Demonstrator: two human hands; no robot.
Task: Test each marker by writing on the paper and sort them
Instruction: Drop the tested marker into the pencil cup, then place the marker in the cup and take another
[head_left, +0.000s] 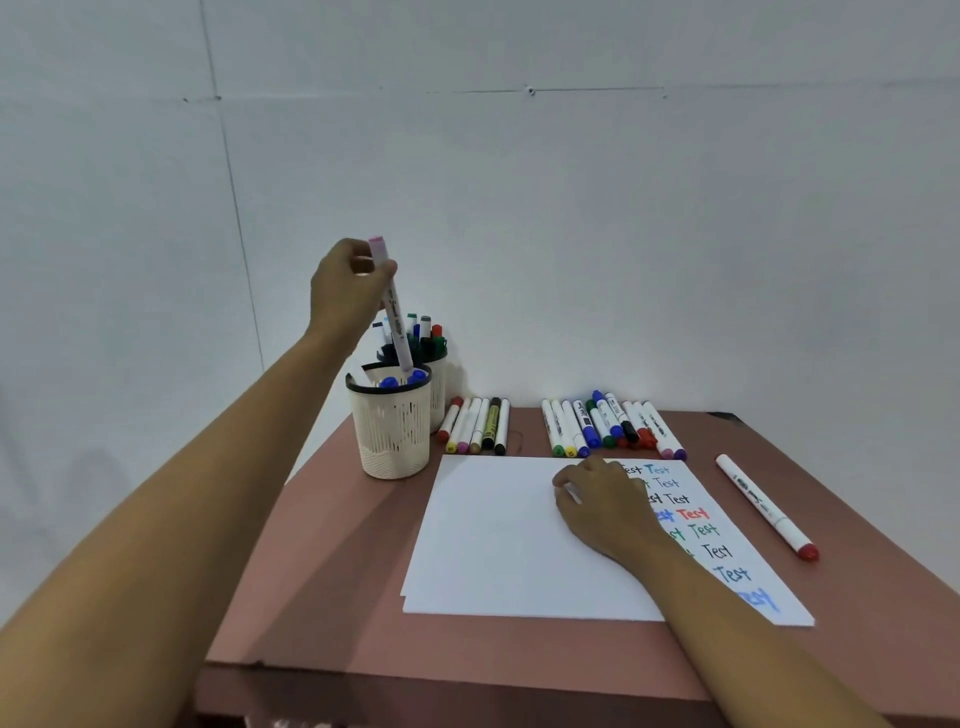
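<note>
Illumination: bright, even and diffuse, with a cool blue-grey cast. No glare appears on the paper (498, 535).

Shadows: a broad, soft shadow of the left forearm (208, 493) lies on the table (332, 597) left of the paper. A fainter shadow falls on the wall (571, 234) behind the paper.

Distortion: wall seams up and left of the paper bow. Table edges splay outward below the paper.

Sharpness: lettering on the paper's right side is legible but soft. The raised marker (395, 317), up and left of the paper, is slightly blurred.
</note>
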